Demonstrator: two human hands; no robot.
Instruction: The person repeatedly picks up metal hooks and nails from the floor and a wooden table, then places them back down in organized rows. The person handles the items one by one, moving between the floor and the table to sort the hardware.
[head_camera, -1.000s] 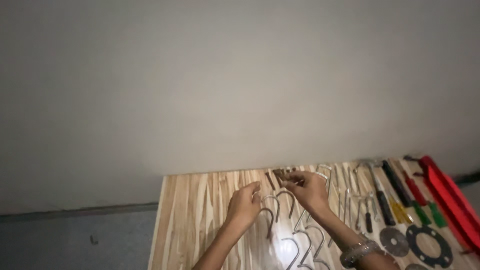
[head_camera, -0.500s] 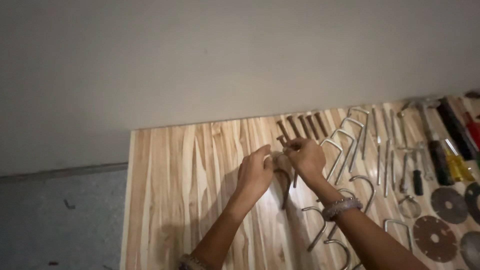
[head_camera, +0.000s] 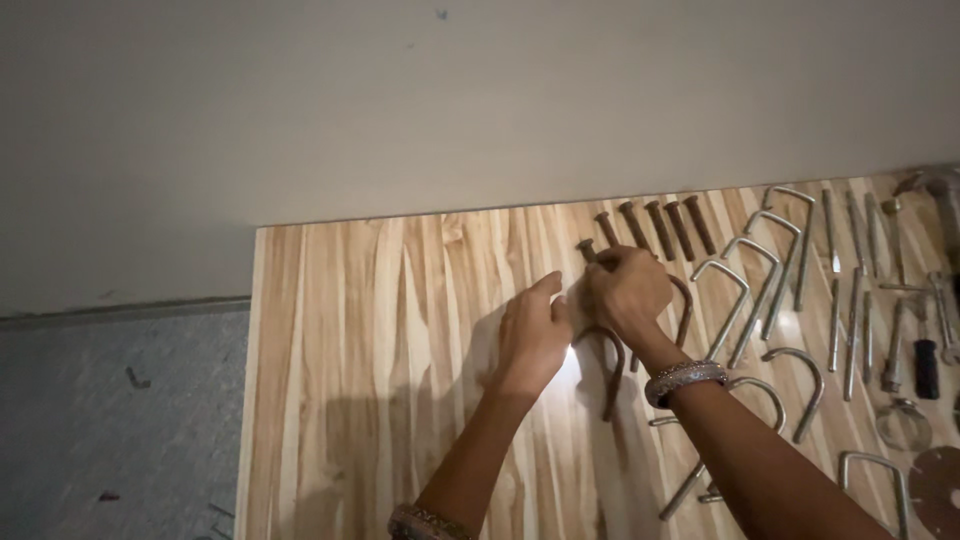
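The right hand hides the top of the rusty U-bolt.

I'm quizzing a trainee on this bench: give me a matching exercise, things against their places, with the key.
1. rusty bolts
2. rusty U-bolt
3. bangle
4. shiny U-bolts

A. on the right wrist
B. in a row at the table's far edge, by the wall
C. right of both hands, on the wooden table
D. under the right hand, beside the left hand

Pairs: 1-B, 2-D, 3-A, 4-C

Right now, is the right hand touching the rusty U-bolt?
Touching. The head view shows the right hand closed over the bend of the rusty U-bolt.
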